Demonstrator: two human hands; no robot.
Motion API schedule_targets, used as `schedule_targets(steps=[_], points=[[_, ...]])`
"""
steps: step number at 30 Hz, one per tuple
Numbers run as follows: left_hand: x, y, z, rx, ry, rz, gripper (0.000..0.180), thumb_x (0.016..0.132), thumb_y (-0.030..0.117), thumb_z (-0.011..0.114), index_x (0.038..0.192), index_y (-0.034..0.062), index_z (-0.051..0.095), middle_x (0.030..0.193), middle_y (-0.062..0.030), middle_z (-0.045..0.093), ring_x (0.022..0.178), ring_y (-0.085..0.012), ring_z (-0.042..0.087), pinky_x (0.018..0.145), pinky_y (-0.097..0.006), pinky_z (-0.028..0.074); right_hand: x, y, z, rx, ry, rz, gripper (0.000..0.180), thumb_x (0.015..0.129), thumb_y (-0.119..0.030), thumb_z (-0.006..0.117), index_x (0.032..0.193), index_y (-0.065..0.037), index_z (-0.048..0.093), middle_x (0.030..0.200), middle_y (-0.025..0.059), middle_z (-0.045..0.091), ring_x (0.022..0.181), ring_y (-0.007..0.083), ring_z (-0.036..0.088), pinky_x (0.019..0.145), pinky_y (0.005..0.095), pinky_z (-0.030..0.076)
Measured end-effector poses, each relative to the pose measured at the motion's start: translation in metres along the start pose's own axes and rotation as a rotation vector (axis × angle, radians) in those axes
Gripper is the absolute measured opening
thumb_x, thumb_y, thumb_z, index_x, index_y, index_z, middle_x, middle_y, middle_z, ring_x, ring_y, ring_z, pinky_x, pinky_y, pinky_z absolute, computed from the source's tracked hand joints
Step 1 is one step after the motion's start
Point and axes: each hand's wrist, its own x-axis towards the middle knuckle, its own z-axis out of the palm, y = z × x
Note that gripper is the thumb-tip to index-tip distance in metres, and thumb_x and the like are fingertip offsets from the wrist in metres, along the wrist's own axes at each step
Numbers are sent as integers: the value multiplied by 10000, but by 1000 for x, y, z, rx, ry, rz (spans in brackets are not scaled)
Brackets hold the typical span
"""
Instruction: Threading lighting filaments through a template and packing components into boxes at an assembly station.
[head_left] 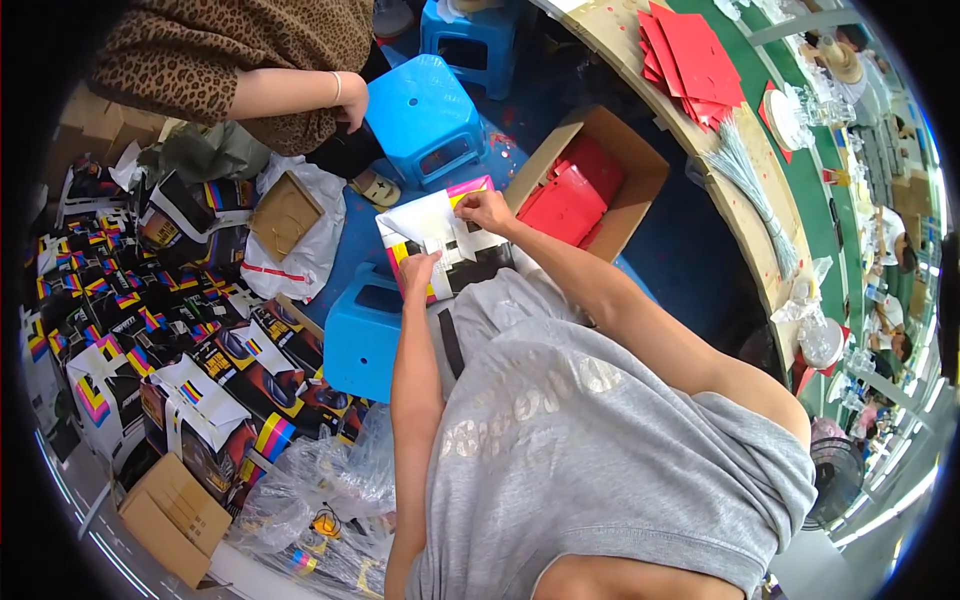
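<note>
A flat printed package [482, 268] in white, black, pink and yellow rests on my lap, with a white flap [415, 218] folded over its upper face. My left hand [418, 270] holds its near left edge, thumb on top. At its far right side my right hand [485, 212] is closed in a pinch on the white part. What lies right between those fingertips is too small to make out. A blue plastic stool [362, 345] stands beside my left forearm. An open carton [640, 170] with red sheets [572, 195] in it is just beyond my right hand.
Piled printed packages [200, 300] cover the floor at left, near clear plastic wrap [330, 490] and a brown carton [175, 515]. A person in a leopard-print top [280, 40] stands by another blue stool [422, 115]. The curved workbench [745, 190] at right bears red sheets [690, 60] and a wire bundle [755, 195].
</note>
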Motion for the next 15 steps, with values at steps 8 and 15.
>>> schedule_targets(steps=[8, 15], points=[[-35, 1, 32, -159, 391, 191, 406, 697, 170, 773, 1062, 55, 640, 1030, -165, 713, 969, -344, 672, 872, -412, 507, 32, -2, -9, -649, -146, -299, 131, 788, -105, 665, 891, -25, 684, 843, 149, 710, 804, 300, 700, 715, 403, 547], [-55, -4, 28, -251, 415, 176, 394, 735, 95, 718, 1116, 39, 636, 1098, -183, 690, 1027, -357, 650, 907, -415, 491, 30, -4, -5, -695, -197, -454, 166, 757, -88, 679, 915, -41, 694, 875, 142, 701, 804, 322, 687, 727, 423, 546]])
